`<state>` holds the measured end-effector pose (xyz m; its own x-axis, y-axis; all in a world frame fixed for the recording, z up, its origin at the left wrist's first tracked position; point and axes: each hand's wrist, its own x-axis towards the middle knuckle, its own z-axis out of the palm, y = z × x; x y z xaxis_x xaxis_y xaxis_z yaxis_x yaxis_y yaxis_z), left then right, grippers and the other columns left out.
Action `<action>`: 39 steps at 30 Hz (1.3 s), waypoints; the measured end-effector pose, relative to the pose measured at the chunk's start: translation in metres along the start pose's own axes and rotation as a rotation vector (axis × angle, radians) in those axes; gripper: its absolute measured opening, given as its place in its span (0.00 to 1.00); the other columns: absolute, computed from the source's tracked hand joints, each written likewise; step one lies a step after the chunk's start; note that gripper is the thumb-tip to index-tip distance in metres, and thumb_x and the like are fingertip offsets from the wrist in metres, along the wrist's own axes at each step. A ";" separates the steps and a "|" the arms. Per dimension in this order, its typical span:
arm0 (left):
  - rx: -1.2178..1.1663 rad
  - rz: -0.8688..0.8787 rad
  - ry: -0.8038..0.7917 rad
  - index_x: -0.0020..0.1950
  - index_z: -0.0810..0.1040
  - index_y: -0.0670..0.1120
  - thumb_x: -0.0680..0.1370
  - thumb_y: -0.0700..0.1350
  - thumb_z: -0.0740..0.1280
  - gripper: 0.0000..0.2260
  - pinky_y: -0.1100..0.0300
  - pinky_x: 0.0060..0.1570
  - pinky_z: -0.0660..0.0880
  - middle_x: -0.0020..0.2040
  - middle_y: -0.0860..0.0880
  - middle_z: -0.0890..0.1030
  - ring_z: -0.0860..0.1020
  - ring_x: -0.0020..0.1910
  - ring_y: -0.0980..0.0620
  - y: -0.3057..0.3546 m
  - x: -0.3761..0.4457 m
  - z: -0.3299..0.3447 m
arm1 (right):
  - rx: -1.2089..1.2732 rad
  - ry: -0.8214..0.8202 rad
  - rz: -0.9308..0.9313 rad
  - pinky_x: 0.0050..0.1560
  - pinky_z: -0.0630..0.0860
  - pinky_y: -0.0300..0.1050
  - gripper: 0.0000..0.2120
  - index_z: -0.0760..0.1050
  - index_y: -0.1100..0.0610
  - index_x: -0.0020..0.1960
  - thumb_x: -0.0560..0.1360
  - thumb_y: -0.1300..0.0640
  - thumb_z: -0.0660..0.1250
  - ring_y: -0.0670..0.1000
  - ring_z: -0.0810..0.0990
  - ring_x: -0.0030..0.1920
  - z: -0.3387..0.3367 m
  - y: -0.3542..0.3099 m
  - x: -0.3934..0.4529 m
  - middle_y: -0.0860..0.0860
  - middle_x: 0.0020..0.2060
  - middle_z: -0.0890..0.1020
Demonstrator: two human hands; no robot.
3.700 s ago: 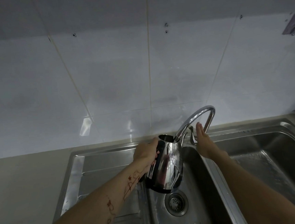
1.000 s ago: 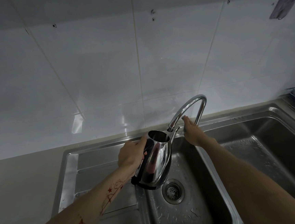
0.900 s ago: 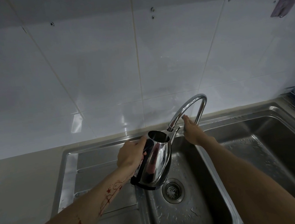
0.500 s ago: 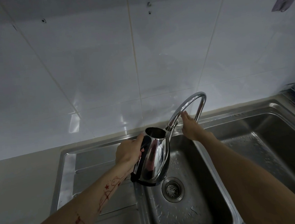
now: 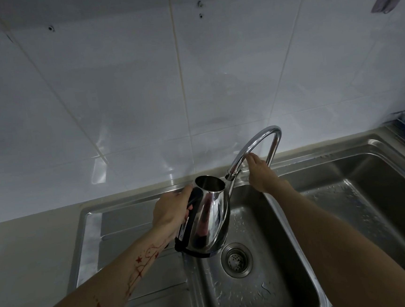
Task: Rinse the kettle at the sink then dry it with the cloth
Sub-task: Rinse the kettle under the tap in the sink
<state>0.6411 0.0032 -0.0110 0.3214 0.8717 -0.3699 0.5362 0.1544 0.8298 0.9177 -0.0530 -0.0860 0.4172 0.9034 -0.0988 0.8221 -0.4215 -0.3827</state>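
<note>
Table (image 5: pixel 28 247), beige, runs along the left; the sink's draining board (image 5: pixel 134 223) is set into it. Left hand (image 5: pixel 171 211) holds the kettle (image 5: pixel 208 222) by its dark handle, fingers curled round the grip. Kettle hangs over the left edge of the middle sink basin (image 5: pixel 257 293), above and left of the drain (image 5: pixel 237 260), open mouth tipped up toward the tap spout (image 5: pixel 252 149), probably to catch the flow. No water visibly running. Right hand (image 5: pixel 259 172) reaches to the tap behind the spout, fingers together and fairly straight, tips touching the arch; probably working or steering the tap. Whether it pinches anything, I cannot tell. Second basin (image 5: pixel 362 200) lies right. No cloth in view; rinse apparently not begun.
</note>
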 end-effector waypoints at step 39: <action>-0.269 -0.005 0.207 0.27 0.78 0.46 0.74 0.59 0.67 0.21 0.61 0.30 0.67 0.22 0.51 0.75 0.72 0.22 0.55 -0.104 -0.137 -0.141 | 0.764 0.497 -0.267 0.52 0.77 0.39 0.13 0.78 0.52 0.60 0.78 0.56 0.61 0.43 0.80 0.55 0.032 -0.258 -0.230 0.45 0.53 0.82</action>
<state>0.4314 -0.0667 0.0123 0.1390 0.9424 -0.3041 0.3029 0.2519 0.9191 0.5969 -0.1494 0.0058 0.5139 0.7514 0.4139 0.5120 0.1184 -0.8508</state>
